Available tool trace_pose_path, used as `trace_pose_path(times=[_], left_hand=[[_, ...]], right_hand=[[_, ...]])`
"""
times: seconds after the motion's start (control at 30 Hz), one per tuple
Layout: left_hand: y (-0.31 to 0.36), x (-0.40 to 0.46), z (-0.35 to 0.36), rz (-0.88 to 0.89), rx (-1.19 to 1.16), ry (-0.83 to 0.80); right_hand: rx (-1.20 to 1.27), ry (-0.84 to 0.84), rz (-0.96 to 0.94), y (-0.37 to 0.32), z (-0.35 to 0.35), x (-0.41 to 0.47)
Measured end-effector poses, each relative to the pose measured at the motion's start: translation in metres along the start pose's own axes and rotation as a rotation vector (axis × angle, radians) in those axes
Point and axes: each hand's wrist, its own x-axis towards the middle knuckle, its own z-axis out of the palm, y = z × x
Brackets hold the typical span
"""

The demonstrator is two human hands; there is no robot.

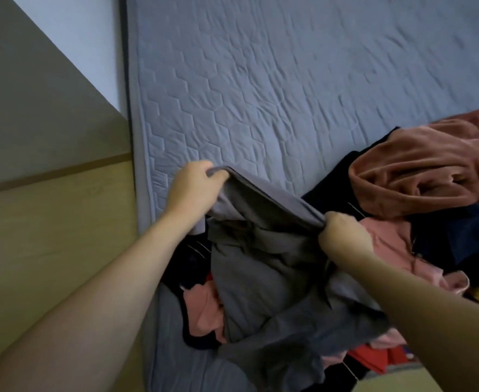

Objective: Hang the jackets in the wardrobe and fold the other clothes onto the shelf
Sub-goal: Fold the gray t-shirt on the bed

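A: Big picture first: a grey-blue quilted bed [289,80] fills most of the view, and the clothes are heaped at its near edge.

B: And the star of the moment is that grey garment [261,264], the largest piece in the heap, plain, creased, its top edge pulled taut in a straight line between both hands, the rest sagging down over the pile.

A: To its right, a rust-pink fleece top [419,174] lies bunched on dark navy clothes [459,239]. A paler pink piece [388,241] sits just behind the right wrist.

B: Under the grey one, a salmon-pink item [204,312] and black fabric [187,258] poke out on the left; something red [374,360] shows at the bottom right. All of it crowds beneath the hanging cloth.

A: Wooden floor [48,250] on the left.

B: Now the left hand [195,188]: fingers curled tight, pinching the garment's far corner.

A: Right hand [343,236], the same story, fist closed round the nearer end of that edge.
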Motion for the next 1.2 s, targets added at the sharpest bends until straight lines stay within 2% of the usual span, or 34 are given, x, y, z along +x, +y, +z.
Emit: trace_pose_path(times=[0.1,0.23,0.4,0.6,0.67,0.73,0.83,0.9,0.97,1.03,1.13,1.2], left_hand=[[0.009,0.025,-0.041,-0.086,-0.142,0.146],[0.037,0.056,-0.086,-0.222,-0.444,0.214],[0.107,0.089,-0.198,-0.181,-0.354,0.520],[0.178,0.086,-0.329,-0.108,-0.463,0.801],[0.190,0.073,-0.360,-0.018,-0.419,0.913],[0.187,0.049,-0.375,0.103,-0.256,0.995],[0.153,0.002,-0.356,0.264,0.036,0.975],[0.115,-0.033,-0.314,0.343,0.184,0.894],[0.074,-0.076,-0.250,0.396,0.294,0.665],[0.034,-0.121,-0.176,0.384,0.358,0.282],[-0.027,-0.185,-0.074,0.154,0.505,-0.447],[-0.056,-0.231,-0.028,0.032,0.448,-0.810]], right_hand=[[0.147,0.108,0.070,-0.019,-0.063,0.025],[0.256,0.227,-0.019,-0.066,-0.147,0.037],[0.364,0.421,-0.174,-0.136,-0.255,0.013],[0.341,0.722,-0.398,-0.196,-0.377,-0.043],[0.297,0.856,-0.477,-0.201,-0.403,-0.061],[0.205,0.942,-0.557,-0.197,-0.411,-0.073],[0.091,0.889,-0.653,-0.175,-0.387,-0.078],[-0.056,0.695,-0.663,-0.152,-0.345,-0.075],[-0.316,0.390,-0.604,-0.124,-0.282,-0.072],[-0.549,0.069,-0.555,-0.092,-0.211,-0.073],[-0.713,-0.352,-0.481,-0.043,-0.103,-0.088],[-0.777,-0.637,-0.420,-0.014,-0.043,-0.108]])
